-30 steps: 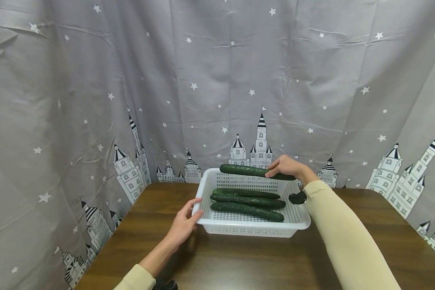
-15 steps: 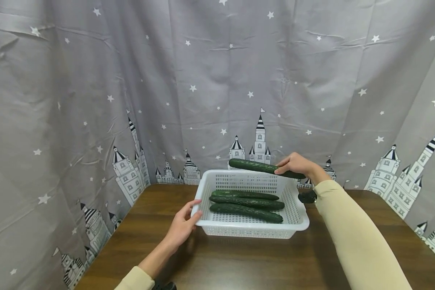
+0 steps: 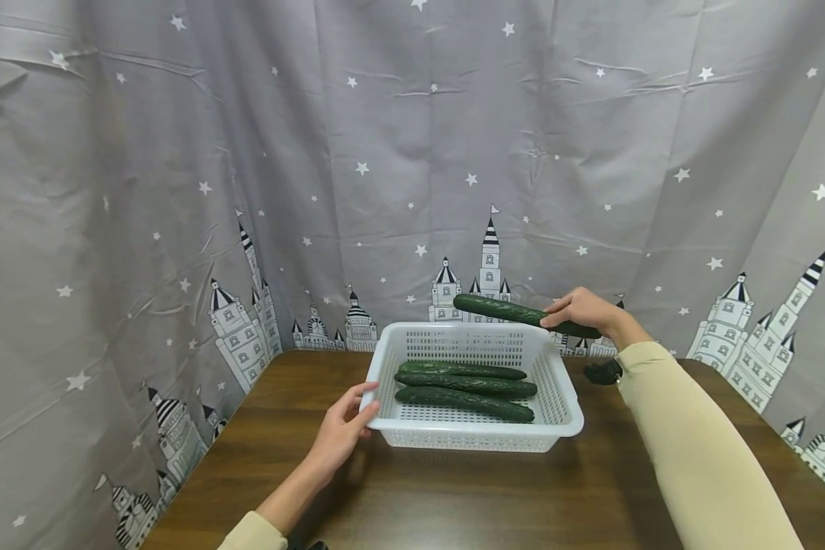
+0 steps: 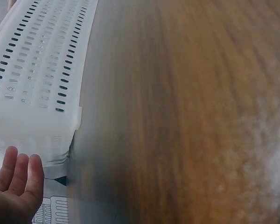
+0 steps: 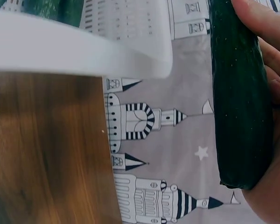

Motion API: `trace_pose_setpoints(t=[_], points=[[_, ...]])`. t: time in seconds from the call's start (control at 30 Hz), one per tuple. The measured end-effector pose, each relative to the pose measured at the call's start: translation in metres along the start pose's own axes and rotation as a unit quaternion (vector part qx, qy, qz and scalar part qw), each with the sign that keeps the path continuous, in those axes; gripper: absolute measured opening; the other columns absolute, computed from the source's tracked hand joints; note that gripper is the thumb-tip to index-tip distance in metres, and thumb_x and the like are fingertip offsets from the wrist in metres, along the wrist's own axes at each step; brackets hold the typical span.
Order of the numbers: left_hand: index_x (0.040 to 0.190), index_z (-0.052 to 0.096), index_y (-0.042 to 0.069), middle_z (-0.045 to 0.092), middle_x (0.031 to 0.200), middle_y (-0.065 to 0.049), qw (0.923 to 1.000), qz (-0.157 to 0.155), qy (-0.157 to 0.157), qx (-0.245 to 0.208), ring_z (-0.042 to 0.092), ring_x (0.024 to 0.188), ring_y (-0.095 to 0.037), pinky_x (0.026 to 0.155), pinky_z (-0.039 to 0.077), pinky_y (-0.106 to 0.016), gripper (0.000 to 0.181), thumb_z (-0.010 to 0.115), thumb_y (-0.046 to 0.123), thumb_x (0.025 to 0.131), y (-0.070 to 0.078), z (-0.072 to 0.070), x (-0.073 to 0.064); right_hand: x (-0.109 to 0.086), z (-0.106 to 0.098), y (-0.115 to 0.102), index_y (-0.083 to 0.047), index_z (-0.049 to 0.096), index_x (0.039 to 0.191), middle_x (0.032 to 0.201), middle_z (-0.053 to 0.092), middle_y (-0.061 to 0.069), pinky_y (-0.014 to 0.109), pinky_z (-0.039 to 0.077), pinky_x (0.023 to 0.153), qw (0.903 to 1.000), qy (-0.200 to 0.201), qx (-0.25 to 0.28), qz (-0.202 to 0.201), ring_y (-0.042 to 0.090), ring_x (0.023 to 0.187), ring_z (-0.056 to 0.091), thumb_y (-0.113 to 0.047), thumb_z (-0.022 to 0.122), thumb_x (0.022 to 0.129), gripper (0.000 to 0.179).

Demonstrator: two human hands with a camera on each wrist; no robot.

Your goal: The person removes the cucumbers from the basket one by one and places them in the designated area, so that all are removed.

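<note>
My right hand [image 3: 584, 312] grips a long dark green cucumber [image 3: 498, 308] near its right end. Its left end tilts up above the back right of a white plastic basket [image 3: 481, 428]. In the right wrist view this cucumber [image 5: 240, 107] lies against the palm, beside the basket's corner. Three more cucumbers [image 3: 464, 402] lie side by side on the basket floor. At the basket's left side my left hand [image 3: 344, 424] holds the rim, thumb over the edge. From the left wrist view, several fingertips [image 4: 35, 163] show against the basket's outer wall.
The basket stands on a brown wooden table [image 3: 454, 496], near its back edge. Behind and to the left hangs a grey curtain [image 3: 399, 137] printed with stars and castles. A black wrist device [image 3: 603, 372] sits below the right sleeve.
The right hand has moved to the right and slightly up with its cucumber, from over the basket toward its back right corner. The left hand stays at the basket's rim.
</note>
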State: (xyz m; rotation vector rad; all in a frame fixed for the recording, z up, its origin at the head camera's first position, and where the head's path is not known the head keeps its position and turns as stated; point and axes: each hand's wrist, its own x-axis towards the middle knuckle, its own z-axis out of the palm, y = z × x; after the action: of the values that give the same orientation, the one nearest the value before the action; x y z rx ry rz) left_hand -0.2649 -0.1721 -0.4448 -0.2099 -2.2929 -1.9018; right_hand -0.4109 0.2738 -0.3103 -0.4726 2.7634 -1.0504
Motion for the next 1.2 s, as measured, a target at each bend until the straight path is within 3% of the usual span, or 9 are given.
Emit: trace_pose_setpoints(t=[0.4,0.63,1.2], points=[[0.138,0.057,0.014,0.064,0.110,-0.017,0.9999,0.000,-0.010,0.004,0.059,0.083,-0.015,0.067,0.053,-0.032,0.041,0.066,0.019,0.098,-0.003,0.001,-0.001,-0.019,-0.018,0.019,0.002,0.065,0.129,0.144,0.050,0.029,0.065,0.029,0.113,0.9995,0.021,-0.020,0.013,0.052,0.142,0.031,-0.037,0.076,0.089,0.057],[0.137,0.056,0.013,0.063,0.109,-0.018,0.9999,0.004,-0.004,0.009,0.059,0.082,-0.014,0.066,0.053,-0.032,0.040,0.066,0.018,0.098,-0.003,-0.001,-0.001,-0.032,-0.024,0.034,0.005,0.060,0.134,0.149,0.042,0.032,0.067,0.027,0.113,0.9993,0.017,-0.009,0.033,0.055,0.144,0.024,-0.039,0.074,0.091,0.063],[0.138,0.055,0.015,0.063,0.115,-0.020,0.9999,-0.001,-0.014,0.005,0.060,0.086,-0.015,0.068,0.052,-0.030,0.040,0.064,0.020,0.099,-0.006,0.000,0.000,-0.068,-0.035,0.076,0.007,0.055,0.137,0.147,0.039,0.037,0.066,0.033,0.110,0.9956,0.054,-0.025,0.072,0.059,0.139,0.028,-0.042,0.070,0.093,0.068]])
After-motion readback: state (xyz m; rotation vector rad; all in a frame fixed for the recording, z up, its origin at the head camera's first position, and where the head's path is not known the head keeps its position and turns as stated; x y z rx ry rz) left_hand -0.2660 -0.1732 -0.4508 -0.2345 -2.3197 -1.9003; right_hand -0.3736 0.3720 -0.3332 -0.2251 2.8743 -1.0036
